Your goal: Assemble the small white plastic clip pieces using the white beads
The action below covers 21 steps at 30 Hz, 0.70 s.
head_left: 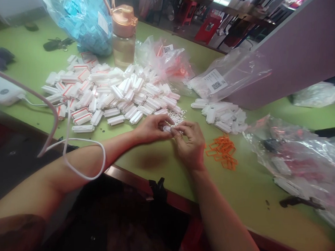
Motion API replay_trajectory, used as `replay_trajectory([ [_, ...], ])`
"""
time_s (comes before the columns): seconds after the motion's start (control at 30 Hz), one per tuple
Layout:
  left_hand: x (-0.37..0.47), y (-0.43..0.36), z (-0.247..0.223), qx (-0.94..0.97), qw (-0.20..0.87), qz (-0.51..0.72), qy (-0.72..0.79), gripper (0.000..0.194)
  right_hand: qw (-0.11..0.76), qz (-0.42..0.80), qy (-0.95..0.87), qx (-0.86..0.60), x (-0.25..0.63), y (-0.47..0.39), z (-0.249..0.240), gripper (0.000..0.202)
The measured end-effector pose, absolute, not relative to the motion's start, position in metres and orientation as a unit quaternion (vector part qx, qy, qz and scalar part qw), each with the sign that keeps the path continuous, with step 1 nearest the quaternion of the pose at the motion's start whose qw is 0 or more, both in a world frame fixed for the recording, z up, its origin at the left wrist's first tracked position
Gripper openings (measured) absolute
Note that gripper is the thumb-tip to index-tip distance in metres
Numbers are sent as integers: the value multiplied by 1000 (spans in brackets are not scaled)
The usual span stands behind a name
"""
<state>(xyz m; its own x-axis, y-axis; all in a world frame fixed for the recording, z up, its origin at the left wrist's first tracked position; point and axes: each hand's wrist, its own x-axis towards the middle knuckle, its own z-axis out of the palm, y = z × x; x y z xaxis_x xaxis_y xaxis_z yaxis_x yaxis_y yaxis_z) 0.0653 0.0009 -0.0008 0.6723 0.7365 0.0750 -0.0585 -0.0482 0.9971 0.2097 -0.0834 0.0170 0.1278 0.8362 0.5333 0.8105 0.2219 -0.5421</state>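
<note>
My left hand (153,128) and my right hand (189,141) meet above the near part of the green table. Between their fingertips is a small whitish plastic piece (167,129), partly hidden by the fingers; both hands are closed on it. Just beyond them lies a scatter of tiny white bits (177,116). A large heap of white plastic pieces (115,91), some with an orange-red strip, spreads to the left and behind. Right of my right hand sit thin orange rectangular frames (222,151), and behind these a smaller pile of translucent white pieces (225,115).
A bottle (124,37) and a bag of blue parts (88,24) stand at the back left. Clear bags (232,74) lie behind the piles, and another bag (295,158) lies right. A white cable (83,175) loops over my left forearm. A panel (294,53) rises at right.
</note>
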Motion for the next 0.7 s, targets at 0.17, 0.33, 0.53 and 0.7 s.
replay_trajectory([
  [0.17,66,2,-3,648,640,318,262,37,377,-58,-684,-622,210,-85,18,19],
  [0.33,65,5,-3,603,665,347,272,40,317,-90,-717,-614,206,-88,21,20],
  [0.53,64,9,-1,603,650,365,282,41,424,2,-652,-629,224,-85,23,25],
  [0.7,63,11,4,616,625,354,324,38,301,73,-648,-696,244,-86,24,22],
])
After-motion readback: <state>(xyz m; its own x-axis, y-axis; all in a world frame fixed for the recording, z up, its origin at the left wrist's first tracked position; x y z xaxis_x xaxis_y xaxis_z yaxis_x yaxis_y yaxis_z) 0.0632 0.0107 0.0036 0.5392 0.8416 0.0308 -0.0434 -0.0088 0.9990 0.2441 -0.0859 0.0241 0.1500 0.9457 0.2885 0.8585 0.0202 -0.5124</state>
